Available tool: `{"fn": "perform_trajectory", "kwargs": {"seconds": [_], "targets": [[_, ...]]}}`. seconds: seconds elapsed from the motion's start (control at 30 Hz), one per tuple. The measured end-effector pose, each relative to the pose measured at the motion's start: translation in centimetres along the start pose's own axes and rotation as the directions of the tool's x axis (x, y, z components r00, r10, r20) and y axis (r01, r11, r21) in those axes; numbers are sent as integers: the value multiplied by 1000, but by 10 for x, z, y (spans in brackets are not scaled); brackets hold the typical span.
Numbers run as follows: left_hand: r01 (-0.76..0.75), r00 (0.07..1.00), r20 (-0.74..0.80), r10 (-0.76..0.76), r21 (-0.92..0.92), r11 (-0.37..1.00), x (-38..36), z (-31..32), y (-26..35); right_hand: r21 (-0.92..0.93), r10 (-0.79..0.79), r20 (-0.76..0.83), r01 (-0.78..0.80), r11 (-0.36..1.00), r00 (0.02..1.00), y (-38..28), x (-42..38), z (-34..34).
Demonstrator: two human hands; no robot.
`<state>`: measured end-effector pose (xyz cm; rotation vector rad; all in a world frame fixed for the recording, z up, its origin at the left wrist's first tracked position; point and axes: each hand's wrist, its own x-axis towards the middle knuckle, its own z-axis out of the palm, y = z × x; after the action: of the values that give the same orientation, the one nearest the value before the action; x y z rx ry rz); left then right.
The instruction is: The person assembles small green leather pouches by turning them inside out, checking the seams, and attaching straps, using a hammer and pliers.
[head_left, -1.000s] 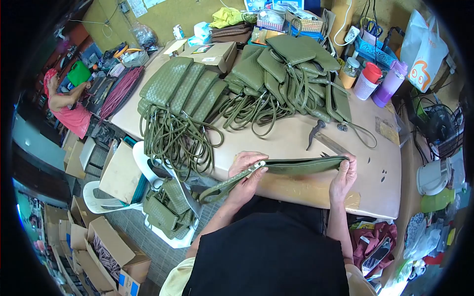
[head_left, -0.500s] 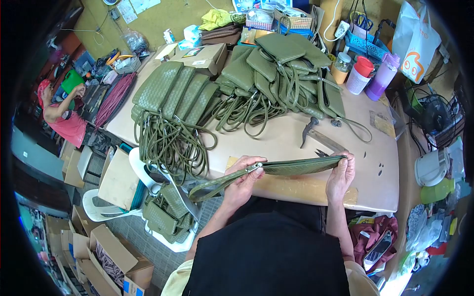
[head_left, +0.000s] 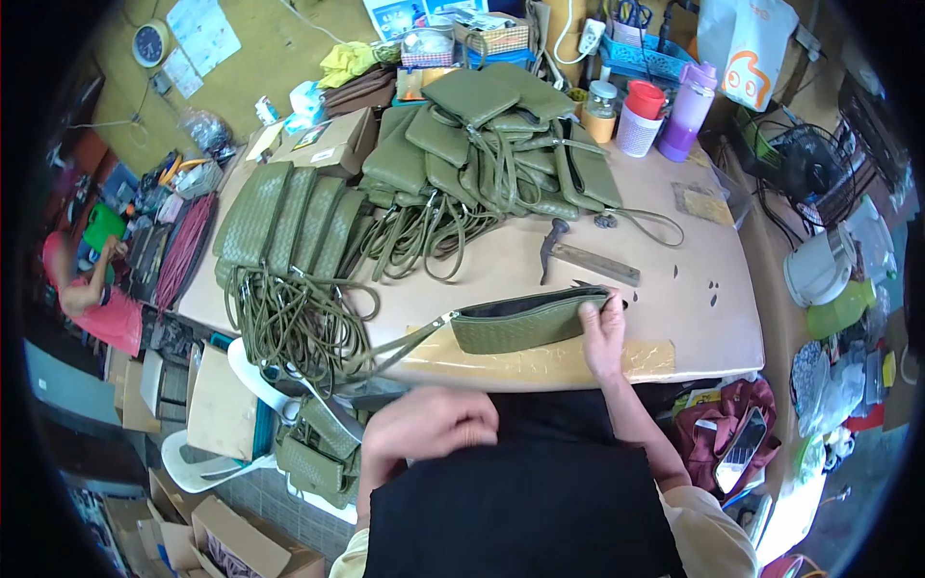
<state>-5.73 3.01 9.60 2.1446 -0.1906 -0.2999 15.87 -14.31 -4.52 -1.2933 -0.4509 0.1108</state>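
Note:
My right hand [head_left: 603, 339] pinches the right end of a green woven-pattern wristlet pouch [head_left: 520, 326] above the front of the table. The pouch's zip side faces up and gapes, showing a dark lining. Its wrist strap [head_left: 409, 345] trails to the left from a metal clasp at the left end. My left hand [head_left: 434, 424] is off the pouch, close to my body and below the table edge. Its fingers look curled but are smeared by motion, and I cannot see whether anything is in them. A hammer [head_left: 593, 262] lies just beyond the pouch.
Stacked green pouches [head_left: 279, 217] with hanging straps cover the table's left, and another pile [head_left: 482, 144] stands behind. Bottles, including a purple one [head_left: 689, 111], line the back right. More pouches lie on a white chair [head_left: 255, 361]. A person in red [head_left: 96, 299] is at the far left.
My left hand has let go of the pouch's clasp end and drawn back toward my body. The pouch has opened along its zip and moved left in view with my right hand.

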Motion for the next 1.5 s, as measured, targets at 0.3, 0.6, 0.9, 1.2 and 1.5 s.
{"fn": "perform_trajectory", "kwargs": {"seconds": [0.3,0.6,0.9,1.2,1.5], "targets": [[592,786,-436,-439,325,738,22,0,-20,87,-46,141,34,996,989,-3,0,-5],[-130,520,-839,-157,-260,957,54,41,-108,-305,-291,-35,267,914,956,-15,10,5],[-277,422,-906,5,-123,953,63,28,-18,-471,-281,584,600,647,762,-124,-1,67],[-169,334,-913,235,187,968,52,17,2,317,283,627,-570,758,726,-107,-1,68],[-130,324,-856,402,380,916,59,14,-3,482,490,560,-744,464,668,-98,-14,76]]}}
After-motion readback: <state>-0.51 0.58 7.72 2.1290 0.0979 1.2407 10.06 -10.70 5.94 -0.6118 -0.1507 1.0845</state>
